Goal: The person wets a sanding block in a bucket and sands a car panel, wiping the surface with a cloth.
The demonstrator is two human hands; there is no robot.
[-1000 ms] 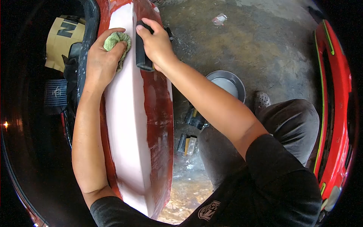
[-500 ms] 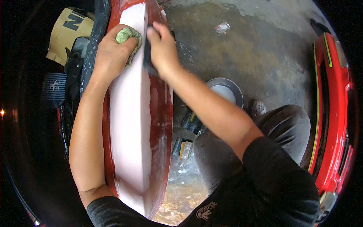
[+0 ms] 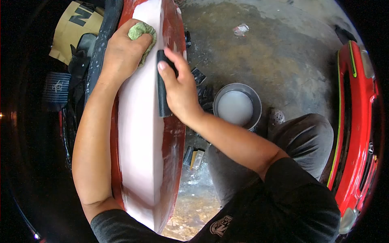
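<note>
A long red car body panel [image 3: 137, 137], with a broad pale pink coated strip down it, runs lengthwise before me. My left hand [image 3: 121, 54] rests on the panel's upper part, its fingers closed around a crumpled green cloth [image 3: 142, 30]. Lower and to the right, my right hand [image 3: 181, 87] grips a long black sanding block [image 3: 162, 99]. The block lies along the ridge where the pale strip meets the red side. My right thumb is on its near face; the other fingers are partly hidden behind it.
On the floor to the right stands a round bucket [image 3: 256, 106] of cloudy water. Several small blocks [image 3: 197, 159] lie beside the panel. A crumpled wrapper [image 3: 240, 29] is farther off. Another red bumper [image 3: 360, 121] stands at far right; brown printed paper [image 3: 65, 40] is at left.
My right hand has drawn the sanding block down along the ridge towards me. My left hand stays in nearly the same place with the cloth. The bucket shows more fully now.
</note>
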